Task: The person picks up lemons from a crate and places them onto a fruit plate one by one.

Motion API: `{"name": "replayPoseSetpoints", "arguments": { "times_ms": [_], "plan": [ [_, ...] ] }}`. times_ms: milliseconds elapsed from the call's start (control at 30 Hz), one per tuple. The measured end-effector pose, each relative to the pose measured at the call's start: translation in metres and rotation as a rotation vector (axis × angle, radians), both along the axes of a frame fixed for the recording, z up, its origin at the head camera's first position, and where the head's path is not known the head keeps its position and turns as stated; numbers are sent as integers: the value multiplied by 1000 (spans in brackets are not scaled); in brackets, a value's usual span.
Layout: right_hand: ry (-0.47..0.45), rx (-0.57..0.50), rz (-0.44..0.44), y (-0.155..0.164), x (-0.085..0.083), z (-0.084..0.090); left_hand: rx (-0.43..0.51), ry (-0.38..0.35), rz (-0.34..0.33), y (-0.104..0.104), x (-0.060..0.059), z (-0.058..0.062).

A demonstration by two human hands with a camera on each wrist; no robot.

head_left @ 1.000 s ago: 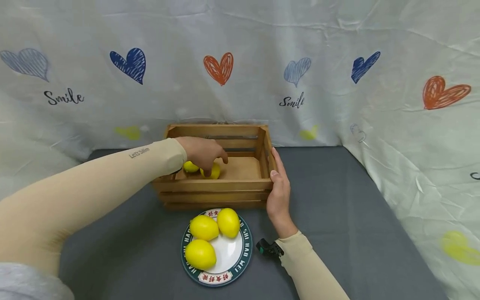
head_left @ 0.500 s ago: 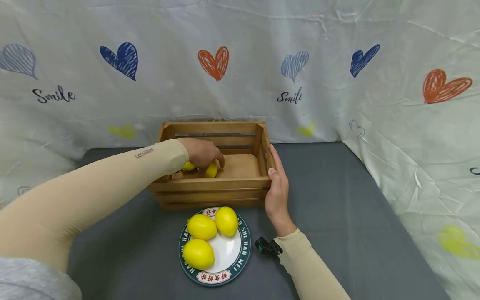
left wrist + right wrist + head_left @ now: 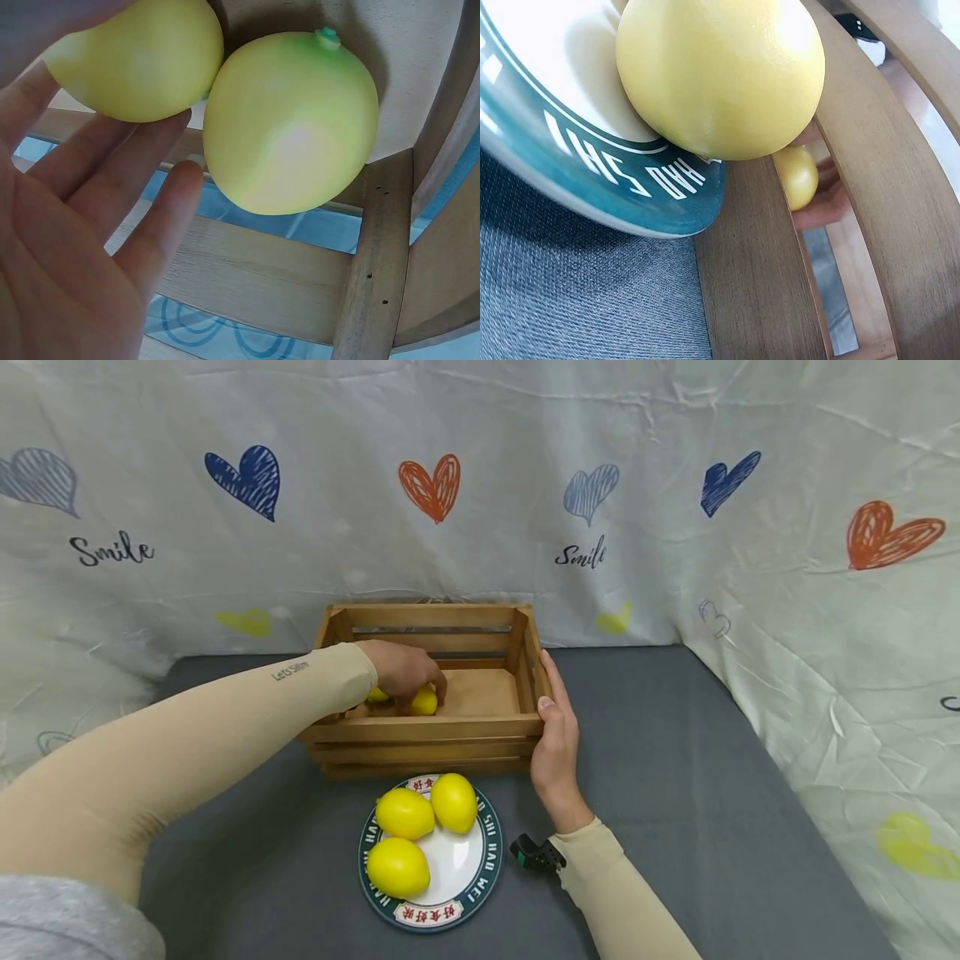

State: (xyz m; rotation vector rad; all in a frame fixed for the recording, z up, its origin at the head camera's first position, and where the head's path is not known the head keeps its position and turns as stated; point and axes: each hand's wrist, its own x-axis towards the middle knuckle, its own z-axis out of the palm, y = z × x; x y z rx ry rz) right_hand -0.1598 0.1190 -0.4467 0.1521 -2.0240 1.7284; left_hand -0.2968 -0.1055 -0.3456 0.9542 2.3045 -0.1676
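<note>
Inside the slatted wooden crate (image 3: 420, 729), my left hand (image 3: 405, 670) holds a yellow lemon (image 3: 424, 700), thumb and fingers around its sides. A second lemon (image 3: 292, 124) with a green tip lies against it in the left wrist view, mostly hidden by the hand in the head view. My right hand (image 3: 557, 743) rests on the crate's right side, fingers straight along the outer wall and thumb at the front corner. In front of the crate, a green-rimmed plate (image 3: 491, 856) bears three lemons (image 3: 398, 867).
The crate stands on a dark grey cloth (image 3: 675, 827) near the back edge of the table. Behind it hangs a pale curtain (image 3: 495, 552) printed with hearts. The plate sits close to the crate's front slats, between my forearms.
My left hand has lowered a little and its fingers have closed around the lemon in the crate. The head view has shifted slightly. My right hand stays on the crate's side.
</note>
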Motion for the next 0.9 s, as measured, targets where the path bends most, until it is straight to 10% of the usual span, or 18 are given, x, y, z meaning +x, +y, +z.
{"name": "replayPoseSetpoints", "arguments": {
  "times_ms": [900],
  "plan": [
    [3,-34,-10,-4,2,5,178,176,-6,-29,49,72]
  ]
}}
